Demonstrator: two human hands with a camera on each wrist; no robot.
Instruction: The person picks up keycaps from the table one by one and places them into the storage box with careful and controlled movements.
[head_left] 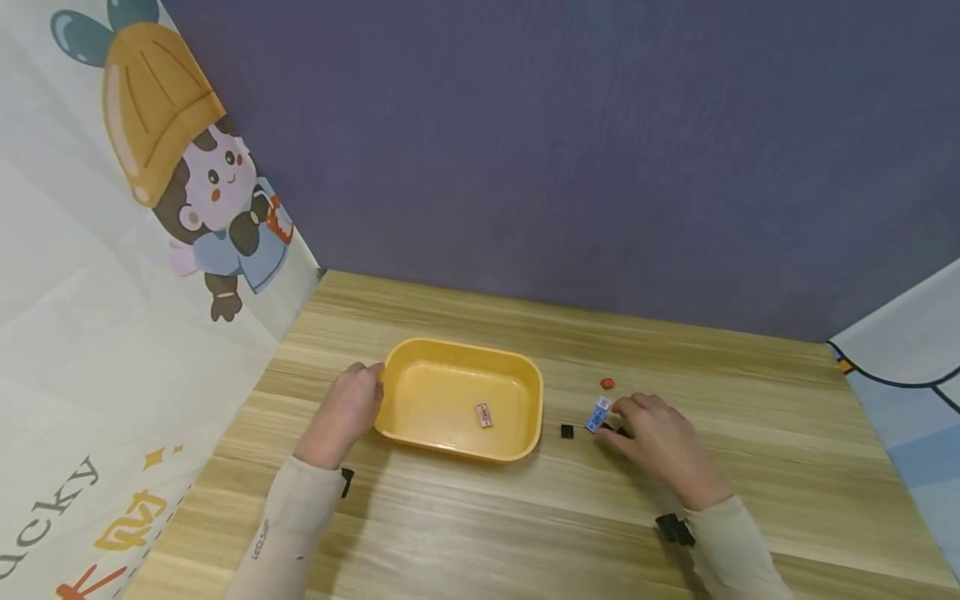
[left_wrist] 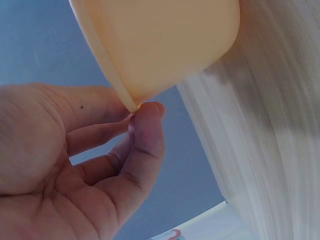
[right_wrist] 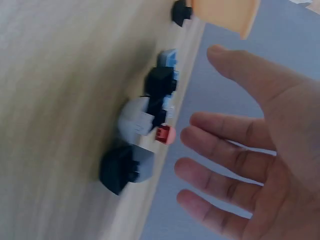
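A yellow plastic tray (head_left: 431, 408) stands on the wooden table, with a small pale printed piece (head_left: 483, 415) lying inside it. At the tray's left end, my left hand (head_left: 343, 414) pinches the rim (left_wrist: 117, 85) between thumb and fingers. To the right of the tray, my right hand (head_left: 663, 442) hovers low over a group of small pieces, its fingers spread and holding nothing. Nearest its fingertips are a blue printed piece (head_left: 597, 417) and black pieces (right_wrist: 160, 80). A red piece (right_wrist: 163, 134) and a whitish piece (right_wrist: 136, 119) show beside them in the right wrist view.
A separate black piece (head_left: 567, 432) lies between the tray and the right hand. Behind the table rises a dark blue-grey panel (head_left: 555, 167). A white printed sheet (head_left: 112, 275) hangs at the left, and another printed cloth (head_left: 907, 417) borders the right edge.
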